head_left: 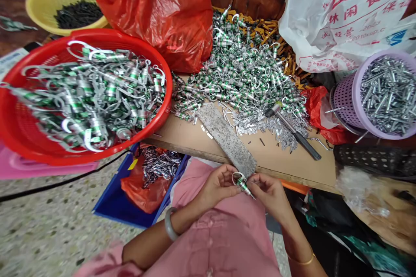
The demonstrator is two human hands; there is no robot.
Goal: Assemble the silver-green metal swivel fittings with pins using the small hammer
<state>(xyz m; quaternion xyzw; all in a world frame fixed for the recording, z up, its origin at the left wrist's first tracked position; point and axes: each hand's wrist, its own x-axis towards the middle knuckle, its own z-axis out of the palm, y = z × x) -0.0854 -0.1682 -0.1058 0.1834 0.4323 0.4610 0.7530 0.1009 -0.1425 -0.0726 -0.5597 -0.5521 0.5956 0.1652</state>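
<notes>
Between my two hands, just over my lap, is a small green-and-silver metal fitting (242,183) with a pale curved hook. My left hand (218,186) is closed around its left side, thumb and fingers pinching it. My right hand (267,191) pinches at its right side; any smaller piece between those fingertips is hidden. Right behind the hands, a speckled grey metal strip (232,143) lies at a slant across the board's front edge. Many similar fittings (240,69) are heaped on the cardboard-coloured board (260,156) beyond it.
A red basket (162,114) full of similar fittings stands left. Small flat metal plates (286,132) lie near a black-handled hammer (300,136). At right, a purple basket (349,95) holds metal pins. A red bag (156,13), yellow basket (35,6) and blue bin (110,199) surround the board.
</notes>
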